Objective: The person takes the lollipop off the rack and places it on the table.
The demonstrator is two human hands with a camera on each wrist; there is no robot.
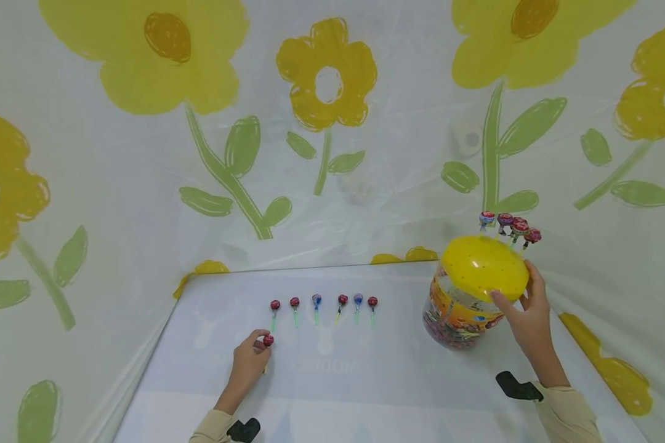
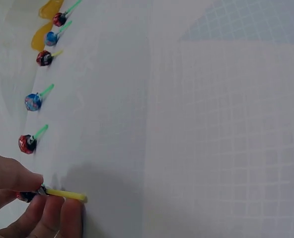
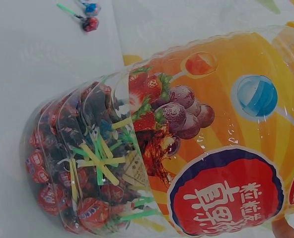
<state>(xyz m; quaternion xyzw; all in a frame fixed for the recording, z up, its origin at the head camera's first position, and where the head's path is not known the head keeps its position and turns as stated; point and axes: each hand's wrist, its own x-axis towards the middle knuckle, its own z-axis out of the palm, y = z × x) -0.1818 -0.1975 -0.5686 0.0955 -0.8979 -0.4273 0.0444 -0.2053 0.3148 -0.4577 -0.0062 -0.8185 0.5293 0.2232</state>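
Note:
Between thumb and fingers, my left hand point(image 1: 250, 360) pinches a red-wrapped lollipop point(image 1: 268, 340); in the left wrist view its yellow stick point(image 2: 67, 195) points right. This lollipop is just in front of the leftmost one in a row on the table. My right hand point(image 1: 532, 320) grips the yellow lid point(image 1: 484, 264) of a clear plastic jar point(image 3: 87, 158) at its right side. The jar tilts a little, and many lollipops lie in its lower part. Several lollipops point(image 1: 519, 226) stand upright at the lid's back edge.
Several lollipops with red or blue wrappers, one a blue lollipop point(image 1: 316, 299), lie in a row across the white table point(image 1: 388, 381), sticks towards me. A flower-printed sheet point(image 1: 399, 203) hangs behind the table and along its sides.

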